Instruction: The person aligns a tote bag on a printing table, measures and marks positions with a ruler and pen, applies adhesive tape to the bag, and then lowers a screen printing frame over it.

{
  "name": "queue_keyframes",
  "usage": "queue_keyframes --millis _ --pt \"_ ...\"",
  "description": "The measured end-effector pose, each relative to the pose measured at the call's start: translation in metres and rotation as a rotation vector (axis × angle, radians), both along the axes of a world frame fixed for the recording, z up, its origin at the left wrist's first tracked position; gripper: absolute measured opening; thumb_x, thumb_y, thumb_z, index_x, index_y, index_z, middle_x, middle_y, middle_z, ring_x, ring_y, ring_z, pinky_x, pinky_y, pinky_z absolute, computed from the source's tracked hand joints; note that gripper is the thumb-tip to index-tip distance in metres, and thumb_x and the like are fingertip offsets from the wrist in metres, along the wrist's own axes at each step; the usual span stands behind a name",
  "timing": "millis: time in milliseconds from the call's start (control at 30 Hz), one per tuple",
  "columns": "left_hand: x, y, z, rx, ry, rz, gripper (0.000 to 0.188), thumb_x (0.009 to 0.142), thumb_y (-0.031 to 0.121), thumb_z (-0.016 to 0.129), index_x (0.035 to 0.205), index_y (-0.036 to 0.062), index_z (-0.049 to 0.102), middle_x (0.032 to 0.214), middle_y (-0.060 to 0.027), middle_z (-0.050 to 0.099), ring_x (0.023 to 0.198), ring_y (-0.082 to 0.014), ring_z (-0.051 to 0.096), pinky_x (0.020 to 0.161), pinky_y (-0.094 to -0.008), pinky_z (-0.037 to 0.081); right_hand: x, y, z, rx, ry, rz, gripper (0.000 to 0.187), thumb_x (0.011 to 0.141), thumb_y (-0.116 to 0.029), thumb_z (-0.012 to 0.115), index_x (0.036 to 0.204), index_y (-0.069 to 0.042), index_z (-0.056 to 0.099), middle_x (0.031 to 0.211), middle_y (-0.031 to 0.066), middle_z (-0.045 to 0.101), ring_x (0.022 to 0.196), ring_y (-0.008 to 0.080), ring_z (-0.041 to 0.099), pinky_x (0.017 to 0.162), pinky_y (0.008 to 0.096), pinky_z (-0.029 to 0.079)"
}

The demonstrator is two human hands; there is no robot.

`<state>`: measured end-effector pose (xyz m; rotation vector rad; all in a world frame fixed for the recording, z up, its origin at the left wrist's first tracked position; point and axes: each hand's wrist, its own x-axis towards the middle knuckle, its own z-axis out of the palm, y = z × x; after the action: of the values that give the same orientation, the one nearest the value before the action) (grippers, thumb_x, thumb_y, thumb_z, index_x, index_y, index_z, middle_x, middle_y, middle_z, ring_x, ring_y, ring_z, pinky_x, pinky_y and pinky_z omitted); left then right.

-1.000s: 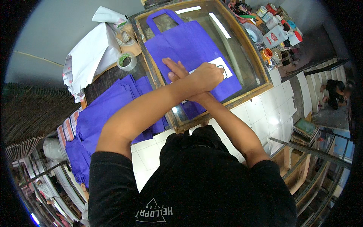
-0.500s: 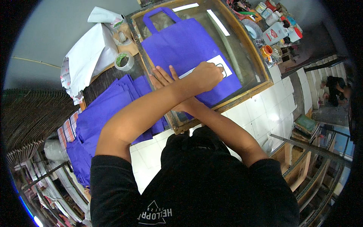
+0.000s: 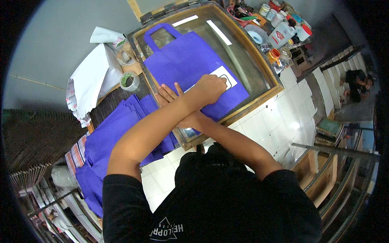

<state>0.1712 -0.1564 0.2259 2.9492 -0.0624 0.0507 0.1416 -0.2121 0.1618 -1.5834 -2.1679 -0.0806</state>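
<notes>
A purple tote bag [image 3: 178, 58] lies flat on a wooden-framed glass panel [image 3: 267, 90], its handle loop toward the far side. Across its nearer part rests a white strip [image 3: 231, 79] with a dark rounded outline. My forearms cross. My left hand [image 3: 211, 87] reaches over to the right, closed in a fist and pressed on the white strip; whatever it may hold is hidden. Under the left forearm, my right hand [image 3: 167, 94] lies spread with its fingers flat at the bag's left edge. Part of the strip is hidden beneath my left hand and forearm.
More purple bags [image 3: 117, 125] are piled to the left. A tape roll [image 3: 129, 81] and white paper [image 3: 91, 75] lie beyond them. Jars and bottles [image 3: 281, 34] crowd the far right. Two white strips lie on the glass. Another person [image 3: 357, 85] is at the far right.
The whole view has shifted slightly, so the panel and bag appear further left and lower. Both hands keep about the same places on the bag.
</notes>
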Motion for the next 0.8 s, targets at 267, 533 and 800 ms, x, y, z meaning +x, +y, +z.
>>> queue_keyframes --millis 267,533,800 --pt "-0.007 0.081 0.018 -0.511 -0.13 0.189 0.047 0.086 0.008 0.067 0.133 0.0076 0.066 0.125 -0.0225 0.069 0.115 -0.0375 0.067 0.099 -0.0462 0.053 0.047 -0.047 0.054 -0.117 0.563 0.063 0.051 0.101 -0.027 0.058 0.143 0.001 0.052 0.152 0.0244 0.048 0.146 0.0374 0.041 0.122 0.0497 0.029" --pt "-0.097 0.115 -0.034 -0.052 -0.067 0.481 0.061 0.104 0.037 0.053 0.157 0.0091 0.041 0.168 -0.0187 0.029 0.155 -0.0387 0.025 0.126 -0.0539 0.021 0.134 -0.18 0.048 0.053 0.718 -0.671 0.033 0.099 -0.015 0.066 0.129 0.0 0.065 0.132 0.0206 0.066 0.127 0.0361 0.061 0.109 0.0434 0.046" --pt "-0.114 -0.052 0.022 -0.153 0.159 1.174 0.061 0.101 0.034 0.056 0.152 0.0016 0.046 0.164 -0.0232 0.033 0.152 -0.0392 0.031 0.112 -0.0512 0.034 0.275 -0.12 0.053 0.041 0.824 -0.8 0.033 0.101 -0.022 0.062 0.126 0.001 0.067 0.115 0.0197 0.074 0.105 0.0279 0.072 0.091 0.0369 0.055"
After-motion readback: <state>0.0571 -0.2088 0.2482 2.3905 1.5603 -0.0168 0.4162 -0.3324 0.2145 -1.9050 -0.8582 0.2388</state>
